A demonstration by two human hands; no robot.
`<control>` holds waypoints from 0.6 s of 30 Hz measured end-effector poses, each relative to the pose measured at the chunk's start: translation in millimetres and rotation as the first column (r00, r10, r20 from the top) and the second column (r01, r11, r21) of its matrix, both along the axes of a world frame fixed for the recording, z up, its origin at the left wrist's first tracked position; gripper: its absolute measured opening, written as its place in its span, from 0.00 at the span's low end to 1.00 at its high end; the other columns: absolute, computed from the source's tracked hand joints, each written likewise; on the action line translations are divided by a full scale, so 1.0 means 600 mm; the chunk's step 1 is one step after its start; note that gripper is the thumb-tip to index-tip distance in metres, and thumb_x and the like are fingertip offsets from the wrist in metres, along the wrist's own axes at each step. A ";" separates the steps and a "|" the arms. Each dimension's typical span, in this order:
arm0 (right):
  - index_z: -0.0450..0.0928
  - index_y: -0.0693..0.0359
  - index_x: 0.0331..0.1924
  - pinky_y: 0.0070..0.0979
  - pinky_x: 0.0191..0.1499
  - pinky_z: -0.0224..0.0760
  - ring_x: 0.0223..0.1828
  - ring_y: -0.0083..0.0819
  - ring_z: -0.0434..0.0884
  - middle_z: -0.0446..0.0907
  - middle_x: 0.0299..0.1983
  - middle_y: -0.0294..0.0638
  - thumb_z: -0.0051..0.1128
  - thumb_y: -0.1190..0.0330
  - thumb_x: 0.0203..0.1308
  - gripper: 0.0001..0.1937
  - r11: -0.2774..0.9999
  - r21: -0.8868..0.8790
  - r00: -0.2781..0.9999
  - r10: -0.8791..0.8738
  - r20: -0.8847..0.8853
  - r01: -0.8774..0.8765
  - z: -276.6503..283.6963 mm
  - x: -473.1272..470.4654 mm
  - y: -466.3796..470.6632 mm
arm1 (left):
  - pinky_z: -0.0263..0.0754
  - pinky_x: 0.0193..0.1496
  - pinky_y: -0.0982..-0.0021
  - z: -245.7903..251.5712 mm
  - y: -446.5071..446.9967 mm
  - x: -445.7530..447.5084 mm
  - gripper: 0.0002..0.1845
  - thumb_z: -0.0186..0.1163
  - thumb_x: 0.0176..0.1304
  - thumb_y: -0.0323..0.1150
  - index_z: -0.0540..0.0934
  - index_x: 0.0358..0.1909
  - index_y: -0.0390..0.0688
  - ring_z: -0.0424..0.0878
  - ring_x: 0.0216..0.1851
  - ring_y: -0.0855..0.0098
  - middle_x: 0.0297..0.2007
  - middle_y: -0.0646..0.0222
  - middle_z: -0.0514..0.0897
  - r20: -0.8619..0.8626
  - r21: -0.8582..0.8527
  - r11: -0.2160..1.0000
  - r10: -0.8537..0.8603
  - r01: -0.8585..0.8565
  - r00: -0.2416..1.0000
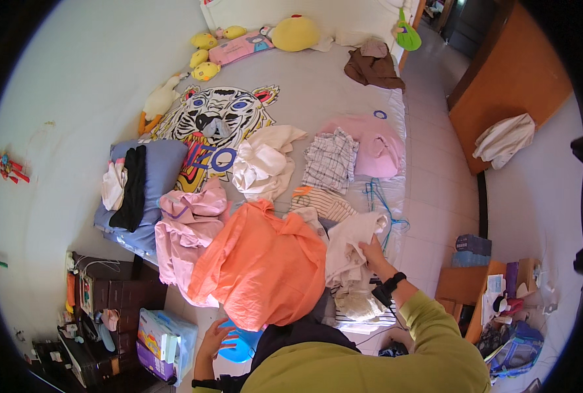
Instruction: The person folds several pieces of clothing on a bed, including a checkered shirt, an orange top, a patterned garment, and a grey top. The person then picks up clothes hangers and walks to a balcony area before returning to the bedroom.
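My right hand (374,253) grips the edge of a white garment (351,241) at the near right side of the bed, thumb and fingers on the cloth. My left hand (216,340) hangs below the bed's near edge, fingers apart and holding nothing. A round blue plastic item (239,343) shows just beyond its fingers, partly hidden by my body. Directly before me an orange shirt (267,265) is spread over the bed's edge. Pink clothing (185,236) lies to its left. A striped garment (323,204) lies behind the white one, with blue hangers (387,209) to its right.
Farther back lie a plaid shirt (329,159), a pink top (370,140), a cream garment (264,162) and brown clothing (376,66). Folded blue bedding (161,172) bears black clothing (133,189). A clear storage box (185,344) stands at lower left; a wooden door (510,83) is at right.
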State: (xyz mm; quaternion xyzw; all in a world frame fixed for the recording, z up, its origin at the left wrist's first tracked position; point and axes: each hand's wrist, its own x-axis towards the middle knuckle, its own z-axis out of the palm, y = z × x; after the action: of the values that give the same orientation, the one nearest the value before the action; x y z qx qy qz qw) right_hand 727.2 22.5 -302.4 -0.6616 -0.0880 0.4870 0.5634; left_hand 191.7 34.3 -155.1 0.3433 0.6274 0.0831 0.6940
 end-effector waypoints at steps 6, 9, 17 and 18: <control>0.62 0.64 0.57 0.34 0.47 0.74 0.48 0.38 0.77 0.74 0.51 0.47 0.53 0.78 0.56 0.23 0.980 0.192 0.991 0.070 -0.112 -0.048 0.038 -0.021 0.204 | 0.82 0.40 0.59 0.006 -0.032 -0.024 0.27 0.55 0.66 0.35 0.61 0.64 0.39 0.81 0.45 0.57 0.50 0.52 0.77 -0.010 -0.008 0.997 0.081 -0.082 0.997; 0.63 0.62 0.57 0.34 0.45 0.76 0.46 0.36 0.78 0.75 0.50 0.46 0.55 0.76 0.58 0.22 0.973 0.229 0.974 0.073 -0.215 -0.022 0.053 -0.048 0.290 | 0.82 0.41 0.58 0.012 -0.056 -0.041 0.27 0.55 0.66 0.35 0.61 0.64 0.40 0.81 0.46 0.56 0.50 0.51 0.77 -0.021 0.012 0.989 0.151 -0.151 0.988; 0.66 0.64 0.56 0.35 0.43 0.78 0.45 0.36 0.80 0.77 0.48 0.43 0.58 0.73 0.59 0.22 0.973 0.220 0.909 0.153 -0.388 -0.070 0.007 -0.140 0.326 | 0.81 0.43 0.58 0.021 -0.118 -0.095 0.26 0.55 0.66 0.36 0.63 0.63 0.41 0.81 0.47 0.56 0.51 0.51 0.77 -0.035 0.020 0.955 0.298 -0.297 0.954; 0.66 0.64 0.57 0.35 0.43 0.78 0.46 0.36 0.80 0.77 0.48 0.43 0.59 0.73 0.59 0.22 0.979 0.194 0.903 0.136 -0.408 -0.060 0.001 -0.151 0.321 | 0.81 0.43 0.58 0.020 -0.120 -0.102 0.25 0.55 0.66 0.36 0.63 0.63 0.41 0.81 0.47 0.56 0.51 0.51 0.77 -0.018 0.028 0.949 0.314 -0.313 0.949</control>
State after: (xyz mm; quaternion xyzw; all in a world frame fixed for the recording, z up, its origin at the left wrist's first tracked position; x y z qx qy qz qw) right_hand 636.8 215.2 -302.1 -0.4836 -0.0409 0.6359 0.6000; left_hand 130.4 -37.9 -143.0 0.2487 0.6805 0.1961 0.6608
